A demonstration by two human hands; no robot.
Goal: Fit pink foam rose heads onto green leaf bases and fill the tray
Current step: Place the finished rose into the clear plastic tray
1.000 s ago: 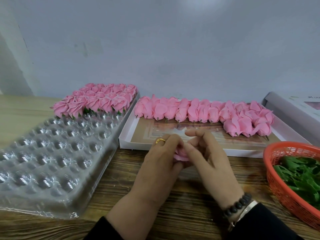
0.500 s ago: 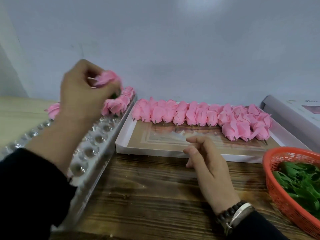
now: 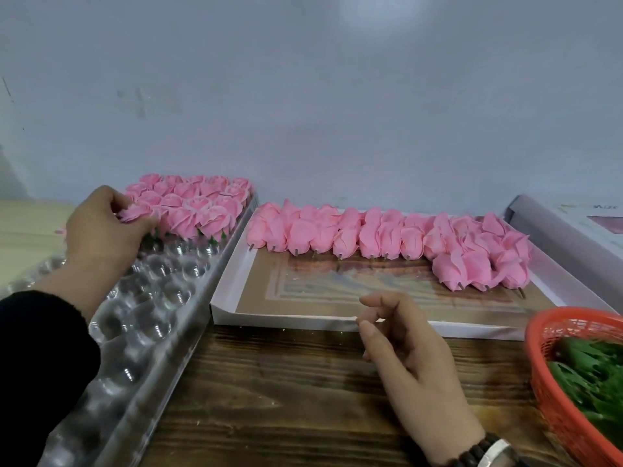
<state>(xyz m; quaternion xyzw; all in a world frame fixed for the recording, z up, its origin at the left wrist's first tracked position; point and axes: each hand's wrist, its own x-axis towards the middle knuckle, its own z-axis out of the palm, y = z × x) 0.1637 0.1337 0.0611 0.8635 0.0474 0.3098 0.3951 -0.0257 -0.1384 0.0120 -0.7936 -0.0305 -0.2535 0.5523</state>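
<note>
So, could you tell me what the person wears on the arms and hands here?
The left hand is bare, and a black sleeve covers the left forearm up to the wrist. No ring shows on it in this picture. The right hand is also bare. Its wrist carries a bracelet of dark round beads and a silver band beside it.

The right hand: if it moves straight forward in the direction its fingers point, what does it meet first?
Probably the near rim of the white box lid: the right hand points up-left toward it, though depth is unclear.
</note>
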